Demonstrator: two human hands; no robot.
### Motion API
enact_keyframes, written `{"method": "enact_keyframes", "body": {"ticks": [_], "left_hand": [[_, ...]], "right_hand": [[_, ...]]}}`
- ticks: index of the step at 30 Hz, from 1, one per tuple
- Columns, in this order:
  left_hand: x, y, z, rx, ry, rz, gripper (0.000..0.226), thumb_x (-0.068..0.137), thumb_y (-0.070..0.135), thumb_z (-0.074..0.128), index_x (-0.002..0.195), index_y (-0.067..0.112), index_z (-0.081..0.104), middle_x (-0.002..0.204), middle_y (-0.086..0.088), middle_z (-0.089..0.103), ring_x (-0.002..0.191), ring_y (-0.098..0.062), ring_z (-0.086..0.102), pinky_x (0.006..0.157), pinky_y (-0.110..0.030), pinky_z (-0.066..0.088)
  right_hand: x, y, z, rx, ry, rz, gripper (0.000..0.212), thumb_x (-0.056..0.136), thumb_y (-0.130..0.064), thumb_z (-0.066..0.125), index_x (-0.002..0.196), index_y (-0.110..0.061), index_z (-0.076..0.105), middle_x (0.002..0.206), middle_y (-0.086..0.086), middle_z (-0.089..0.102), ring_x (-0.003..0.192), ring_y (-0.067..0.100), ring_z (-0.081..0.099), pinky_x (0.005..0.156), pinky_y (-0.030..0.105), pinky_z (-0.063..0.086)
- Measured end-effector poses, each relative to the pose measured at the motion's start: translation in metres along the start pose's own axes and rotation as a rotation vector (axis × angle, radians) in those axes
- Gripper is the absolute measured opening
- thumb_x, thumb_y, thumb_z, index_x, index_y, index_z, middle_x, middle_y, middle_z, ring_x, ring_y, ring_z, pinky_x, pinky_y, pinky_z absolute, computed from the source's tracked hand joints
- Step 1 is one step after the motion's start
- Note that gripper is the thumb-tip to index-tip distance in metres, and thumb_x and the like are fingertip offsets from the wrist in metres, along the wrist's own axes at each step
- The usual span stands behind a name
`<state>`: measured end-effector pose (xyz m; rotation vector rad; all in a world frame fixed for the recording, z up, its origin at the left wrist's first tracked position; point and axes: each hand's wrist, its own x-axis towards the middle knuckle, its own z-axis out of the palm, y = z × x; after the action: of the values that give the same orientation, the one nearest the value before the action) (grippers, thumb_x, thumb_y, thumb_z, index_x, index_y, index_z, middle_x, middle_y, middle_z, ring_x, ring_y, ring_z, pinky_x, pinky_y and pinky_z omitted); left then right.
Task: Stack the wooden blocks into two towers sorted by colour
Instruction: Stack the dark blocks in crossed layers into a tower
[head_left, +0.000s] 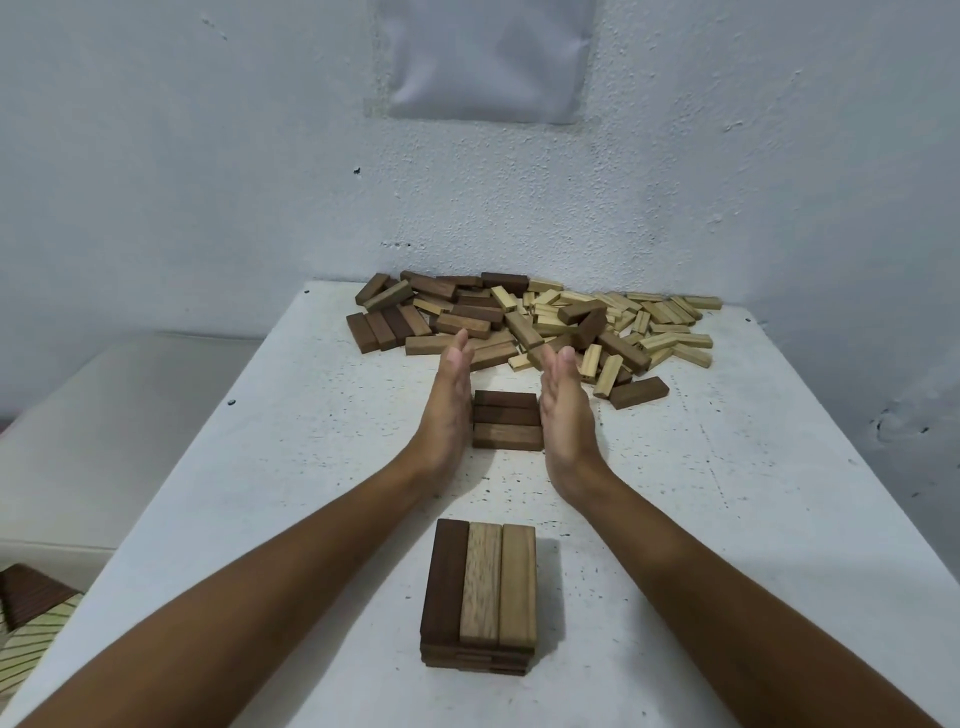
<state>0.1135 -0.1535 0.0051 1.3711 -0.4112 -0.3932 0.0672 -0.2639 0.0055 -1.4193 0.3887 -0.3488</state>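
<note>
**Flat hands square a layer of dark blocks**

A speckled white table (291, 467) meets a rough plastered wall (208, 156). At its far edge sprawls a loose pile of rectangular wooden blocks (535, 322) (dark ones mostly left, pale ones right). Nearest the camera sits a low stack (480, 597), its top layer one dark and two pale blocks. Between them, the left hand (449, 410) and right hand (563, 415), fingers straight, press the sides of three dark blocks (506, 421).

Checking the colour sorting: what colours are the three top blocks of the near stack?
Head view: near stack has one dark brown block, then two light tan ones.
</note>
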Motion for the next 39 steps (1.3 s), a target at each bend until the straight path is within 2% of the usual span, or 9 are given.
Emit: {"method": "enact_keyframes", "body": {"ticks": [3,8,14,16,19,22,24,28,39], "left_hand": [[0.001,-0.002,0.003,-0.007,0.013,-0.007,0.067,0.095,0.058,0.017,0.155,0.031,0.013,0.164,0.003,0.014,0.149,-0.004,0.01,0.119,-0.024,0.007],[0.001,-0.003,0.004,-0.012,0.01,0.0,0.073,0.087,0.061,0.018,0.154,0.032,0.014,0.164,0.002,0.013,0.149,-0.004,0.01,0.119,-0.024,0.007],[-0.001,0.002,0.001,0.076,0.005,-0.003,0.065,0.092,0.057,0.024,0.151,0.031,0.021,0.161,0.002,0.02,0.147,-0.007,0.016,0.111,-0.021,0.016],[-0.002,0.009,-0.01,0.29,0.005,0.054,0.047,0.102,0.04,0.04,0.147,0.028,0.032,0.152,0.002,0.036,0.14,-0.008,0.031,0.105,-0.019,0.028],[0.003,0.015,-0.037,0.63,-0.064,0.112,0.066,0.085,0.02,0.074,0.142,0.024,0.042,0.136,0.004,0.051,0.127,-0.007,0.043,0.098,-0.029,0.039],[0.007,0.017,-0.055,0.882,-0.234,0.055,0.094,0.059,0.053,0.083,0.138,0.054,0.032,0.137,0.007,0.048,0.129,-0.014,0.041,0.106,-0.041,0.04],[0.01,0.015,-0.058,0.962,-0.282,0.02,0.098,0.056,0.057,0.084,0.128,0.072,0.021,0.135,0.013,0.045,0.131,-0.018,0.038,0.107,-0.046,0.039],[0.016,0.015,-0.052,0.987,-0.31,0.028,0.102,0.057,0.048,0.087,0.131,0.067,0.019,0.127,0.016,0.049,0.128,-0.02,0.039,0.107,-0.05,0.037],[0.016,0.016,-0.047,0.934,-0.274,0.042,0.096,0.056,0.046,0.08,0.135,0.052,0.026,0.118,0.012,0.058,0.12,-0.016,0.047,0.107,-0.052,0.036]], "right_hand": [[0.0,0.003,0.003,0.026,-0.001,-0.017,0.061,0.103,-0.051,0.023,0.152,-0.016,0.032,0.158,-0.003,0.031,0.137,-0.002,0.027,0.111,0.019,0.018],[-0.001,0.005,0.006,0.045,0.003,-0.04,0.056,0.105,-0.046,0.024,0.151,-0.015,0.032,0.157,-0.003,0.033,0.129,-0.007,0.03,0.107,0.015,0.02],[0.002,0.004,-0.001,-0.008,-0.02,-0.072,0.053,0.103,-0.042,0.041,0.149,-0.016,0.038,0.152,-0.003,0.041,0.134,0.0,0.034,0.11,0.022,0.026],[0.004,-0.002,-0.013,-0.155,-0.034,-0.136,0.052,0.095,-0.026,0.056,0.144,-0.015,0.045,0.141,-0.006,0.05,0.132,0.006,0.042,0.11,0.029,0.034],[0.009,-0.009,-0.04,-0.471,-0.151,-0.256,0.061,0.084,-0.012,0.065,0.142,-0.015,0.048,0.139,-0.002,0.053,0.13,0.012,0.048,0.104,0.034,0.043],[0.012,-0.012,-0.06,-0.708,-0.364,-0.228,0.081,0.08,-0.021,0.077,0.15,-0.024,0.037,0.148,-0.003,0.045,0.134,0.01,0.041,0.106,0.033,0.039],[0.015,-0.013,-0.065,-0.824,-0.429,-0.209,0.099,0.071,-0.039,0.083,0.152,-0.033,0.027,0.15,-0.005,0.041,0.136,0.011,0.037,0.11,0.037,0.036],[0.016,-0.013,-0.063,-0.92,-0.47,-0.193,0.113,0.066,-0.039,0.086,0.154,-0.036,0.015,0.144,-0.007,0.045,0.137,0.013,0.036,0.113,0.045,0.035],[0.017,-0.012,-0.063,-0.87,-0.439,-0.228,0.113,0.07,-0.028,0.085,0.156,-0.035,0.013,0.131,-0.012,0.052,0.129,0.008,0.041,0.111,0.039,0.036]]}}
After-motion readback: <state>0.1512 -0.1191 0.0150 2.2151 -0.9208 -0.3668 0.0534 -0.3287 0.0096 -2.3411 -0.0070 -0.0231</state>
